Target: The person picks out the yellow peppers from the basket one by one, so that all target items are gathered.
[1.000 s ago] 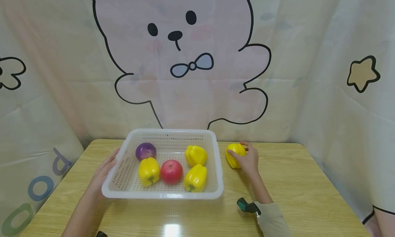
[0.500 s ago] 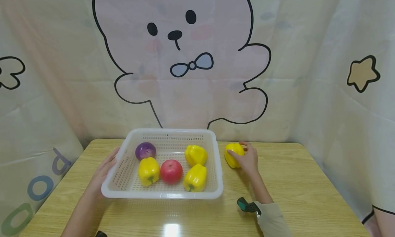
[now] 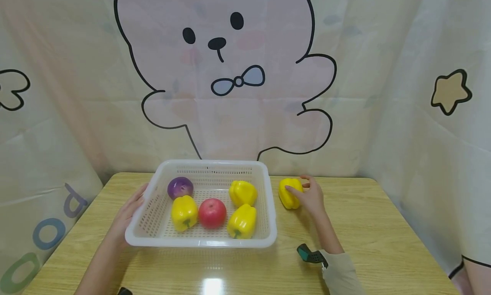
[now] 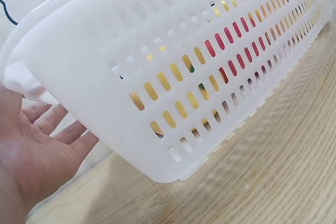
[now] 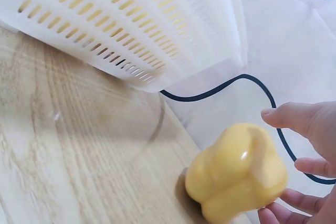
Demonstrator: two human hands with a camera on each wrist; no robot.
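Pale, creased hangings enclose the back and both sides. A pinkish cartoon bear with a blue bow tie fills the rear one; a tan star marks the right, a flower outline and coloured letters the left. The wood-grain table reflects a bright patch of light.

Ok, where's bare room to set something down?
The table is bare right of the right hand and, between the forearms, in front of the basket. Inside, there's a gap between the purple vegetable and rear yellow pepper; the front, with two yellow peppers and a red fruit, is crowded.
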